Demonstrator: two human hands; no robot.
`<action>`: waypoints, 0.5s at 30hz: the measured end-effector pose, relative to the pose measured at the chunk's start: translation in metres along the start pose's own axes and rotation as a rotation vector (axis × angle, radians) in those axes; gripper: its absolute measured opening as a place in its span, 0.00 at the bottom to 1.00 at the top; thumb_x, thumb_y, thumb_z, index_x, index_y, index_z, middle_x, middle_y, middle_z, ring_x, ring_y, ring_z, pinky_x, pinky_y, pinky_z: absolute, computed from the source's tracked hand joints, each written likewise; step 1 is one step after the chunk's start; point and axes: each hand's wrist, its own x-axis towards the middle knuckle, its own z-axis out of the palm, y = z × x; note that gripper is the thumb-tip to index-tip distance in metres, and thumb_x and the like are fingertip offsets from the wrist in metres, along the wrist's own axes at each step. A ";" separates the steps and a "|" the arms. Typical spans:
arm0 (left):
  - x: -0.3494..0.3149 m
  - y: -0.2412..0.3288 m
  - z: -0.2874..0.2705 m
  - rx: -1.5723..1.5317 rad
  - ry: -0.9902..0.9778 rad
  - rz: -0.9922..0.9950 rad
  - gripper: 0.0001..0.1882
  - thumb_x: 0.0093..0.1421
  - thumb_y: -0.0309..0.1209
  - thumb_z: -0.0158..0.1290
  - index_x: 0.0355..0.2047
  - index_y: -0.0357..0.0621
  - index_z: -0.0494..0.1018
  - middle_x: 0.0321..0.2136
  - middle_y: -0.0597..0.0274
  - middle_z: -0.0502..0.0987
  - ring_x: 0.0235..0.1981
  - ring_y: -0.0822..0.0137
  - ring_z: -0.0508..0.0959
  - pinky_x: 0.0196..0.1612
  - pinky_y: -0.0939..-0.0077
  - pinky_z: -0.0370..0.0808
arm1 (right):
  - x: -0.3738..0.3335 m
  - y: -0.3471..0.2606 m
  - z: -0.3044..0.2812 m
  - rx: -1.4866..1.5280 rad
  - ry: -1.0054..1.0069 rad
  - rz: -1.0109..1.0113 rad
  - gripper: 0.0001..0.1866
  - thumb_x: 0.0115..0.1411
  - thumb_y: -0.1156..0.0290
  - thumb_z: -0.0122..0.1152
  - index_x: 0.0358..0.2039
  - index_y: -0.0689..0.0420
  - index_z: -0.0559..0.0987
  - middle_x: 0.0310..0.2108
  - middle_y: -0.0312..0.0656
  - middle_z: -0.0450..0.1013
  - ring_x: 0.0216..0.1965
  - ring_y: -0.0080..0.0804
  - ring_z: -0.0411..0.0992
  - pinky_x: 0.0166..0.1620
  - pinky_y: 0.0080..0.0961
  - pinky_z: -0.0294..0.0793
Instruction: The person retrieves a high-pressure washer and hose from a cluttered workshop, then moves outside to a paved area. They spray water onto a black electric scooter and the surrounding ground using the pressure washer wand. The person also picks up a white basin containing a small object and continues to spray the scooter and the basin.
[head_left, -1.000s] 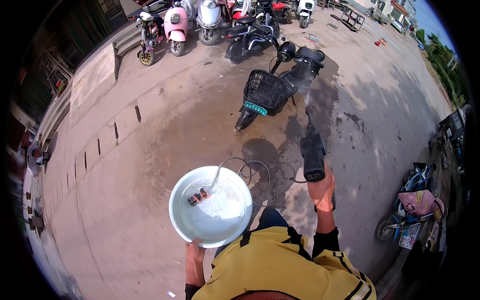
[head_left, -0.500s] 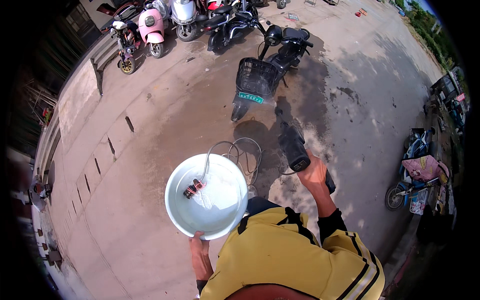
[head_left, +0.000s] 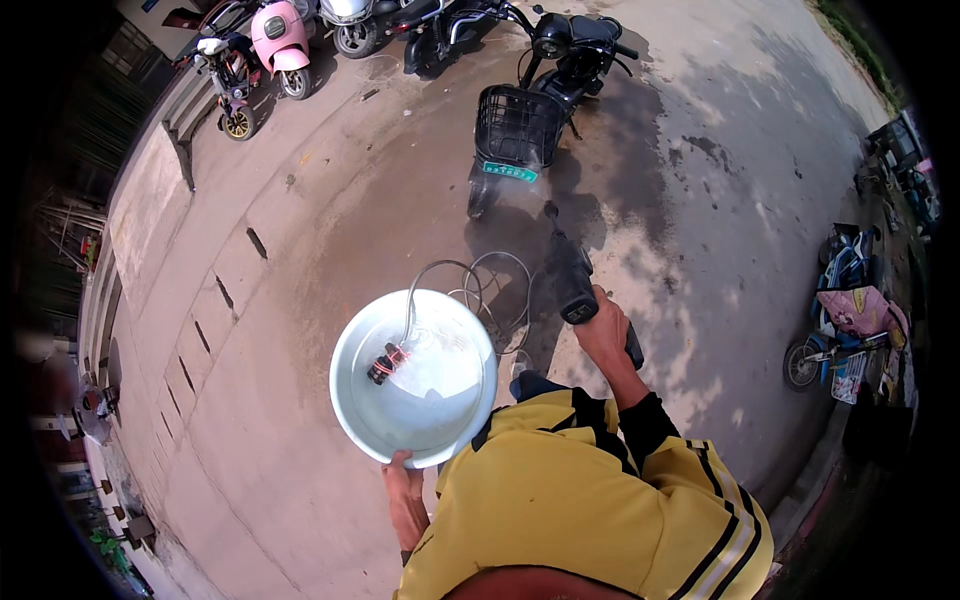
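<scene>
My left hand [head_left: 402, 480] is closed on the near rim of a pale blue-white basin [head_left: 344, 405] with shallow water in it. A dark intake filter with red parts [head_left: 386, 364] lies in the water. From it a grey hose [head_left: 432, 265] arches over the far rim and loops in front of me. My right hand [head_left: 604, 330] is wrapped round the grip of a black pressure washer gun [head_left: 572, 285]. Its nozzle points ahead at the front wheel of a black electric scooter [head_left: 520, 125] with a wire basket and green plate; a faint mist shows by the wheel.
Wet concrete [head_left: 385, 200] surrounds the scooter. A pink scooter [head_left: 281, 45] and several others stand in a row at the far left. Slots [head_left: 225, 292] run along the paving on the left. At the right edge stands a blue bike with a pink cover [head_left: 858, 312].
The scooter and parked row sit higher in the picture as the view has shifted. The gun and my right hand have moved slightly left. Both hands keep their holds.
</scene>
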 end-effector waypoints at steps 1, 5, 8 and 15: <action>0.007 0.004 -0.001 0.004 -0.021 -0.004 0.37 0.52 0.15 0.47 0.65 0.36 0.58 0.57 0.48 0.69 0.57 0.45 0.72 0.59 0.44 0.75 | -0.002 -0.007 -0.001 0.003 0.007 0.010 0.22 0.52 0.66 0.68 0.47 0.56 0.73 0.35 0.59 0.79 0.40 0.62 0.78 0.44 0.53 0.75; 0.046 0.026 -0.013 0.035 -0.059 -0.042 0.35 0.52 0.16 0.49 0.64 0.35 0.60 0.55 0.49 0.70 0.55 0.47 0.73 0.58 0.47 0.77 | -0.007 -0.029 0.003 -0.024 -0.089 -0.072 0.21 0.52 0.67 0.68 0.46 0.56 0.73 0.35 0.57 0.80 0.40 0.59 0.78 0.43 0.52 0.75; 0.069 0.050 -0.013 0.072 -0.065 -0.055 0.35 0.52 0.16 0.50 0.63 0.36 0.61 0.54 0.51 0.70 0.54 0.49 0.74 0.55 0.50 0.78 | -0.016 -0.043 0.033 -0.075 -0.127 -0.014 0.20 0.52 0.67 0.68 0.44 0.55 0.73 0.35 0.56 0.79 0.39 0.59 0.78 0.42 0.53 0.75; 0.143 0.121 -0.052 0.141 -0.148 -0.125 0.34 0.50 0.19 0.53 0.61 0.37 0.63 0.51 0.52 0.71 0.51 0.52 0.75 0.52 0.51 0.79 | -0.036 -0.094 0.116 -0.030 -0.099 0.056 0.19 0.55 0.64 0.65 0.45 0.56 0.73 0.34 0.58 0.79 0.40 0.61 0.78 0.43 0.54 0.74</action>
